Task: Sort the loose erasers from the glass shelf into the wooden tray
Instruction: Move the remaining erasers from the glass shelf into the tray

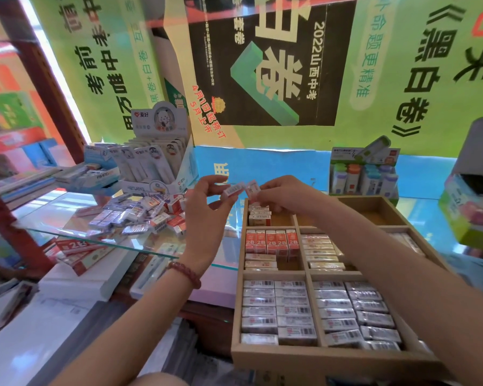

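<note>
The left hand pinches a white eraser, long axis running left-right and tilted up to the right. The right hand has its grip closed on a second eraser. Both erasers are above the wooden tray. Loose erasers are heaped on the glass shelf.

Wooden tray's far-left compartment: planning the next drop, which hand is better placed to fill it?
Right, probably. The right hand pinches an eraser just above that compartment; the left hand holds its eraser beside the tray, over the glass shelf.
</note>
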